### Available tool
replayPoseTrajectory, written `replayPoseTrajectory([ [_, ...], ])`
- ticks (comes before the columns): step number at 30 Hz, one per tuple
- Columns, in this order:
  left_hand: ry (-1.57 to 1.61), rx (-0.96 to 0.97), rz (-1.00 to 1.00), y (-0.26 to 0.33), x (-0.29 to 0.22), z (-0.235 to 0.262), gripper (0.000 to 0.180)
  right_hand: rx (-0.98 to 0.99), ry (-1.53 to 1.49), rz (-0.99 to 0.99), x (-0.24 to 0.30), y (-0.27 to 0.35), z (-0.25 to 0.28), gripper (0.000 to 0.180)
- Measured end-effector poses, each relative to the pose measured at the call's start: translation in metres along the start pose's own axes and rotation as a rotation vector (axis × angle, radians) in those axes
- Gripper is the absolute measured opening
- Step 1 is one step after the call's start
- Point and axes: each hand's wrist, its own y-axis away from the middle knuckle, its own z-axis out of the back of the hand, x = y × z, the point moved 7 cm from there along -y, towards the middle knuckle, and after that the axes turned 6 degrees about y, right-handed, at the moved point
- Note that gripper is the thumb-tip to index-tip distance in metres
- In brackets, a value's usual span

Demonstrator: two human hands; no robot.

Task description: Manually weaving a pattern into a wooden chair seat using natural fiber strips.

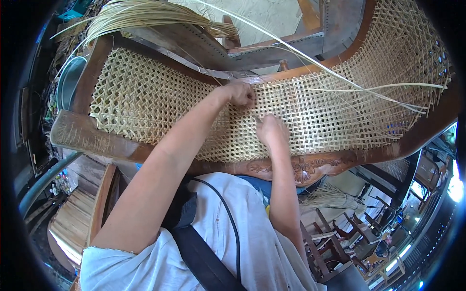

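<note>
A woven cane panel (pixel 315 116) fills a dark wooden furniture frame (pixel 107 144) that lies across in front of me. Its left part shows a dense weave with small holes; toward the middle and right the grid looks more open. My left hand (pixel 239 93) rests on the panel near its far edge, fingers curled in; what they pinch, if anything, is hidden. Closer to me, my right hand (pixel 273 132) is closed low over the weave. A small, thin, dark-tipped piece (pixel 257 119) sticks out from its fingers, too small to name.
Long loose cane strands (pixel 369 91) arch over the right half of the panel. A bundle of cane strips (pixel 150 14) lies at the far left. Beside the frame stands a green-grey basin (pixel 72 83). Carved wood (pixel 305 170) edges the near side; chairs (pixel 349 228) stand at lower right.
</note>
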Motion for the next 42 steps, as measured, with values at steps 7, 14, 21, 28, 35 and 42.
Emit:
replayPoseTrajectory([
  [7,-0.213,0.041,-0.157,0.003,-0.02,-0.008,0.032,-0.574,-0.269,0.1,-0.004,-0.032,-0.02,0.029],
  [14,-0.23,-0.043,-0.104,0.016,-0.03,0.0,0.028,-0.575,-0.389,0.132,-0.013,-0.003,-0.003,0.024],
  [21,-0.382,-0.033,0.19,0.026,-0.04,0.028,0.045,-0.451,-0.694,0.199,-0.059,-0.004,-0.007,0.03],
  [28,-0.383,-0.017,0.216,0.026,-0.008,0.009,0.047,-0.366,-0.649,0.436,-0.023,0.0,0.004,0.029],
  [35,-0.344,-0.041,0.141,0.015,0.005,0.009,0.037,-0.353,-0.369,0.266,-0.046,-0.01,-0.009,0.028],
  [42,-0.212,-0.111,0.018,0.023,-0.014,0.001,0.02,-0.446,-0.368,0.204,-0.125,0.052,0.011,0.026],
])
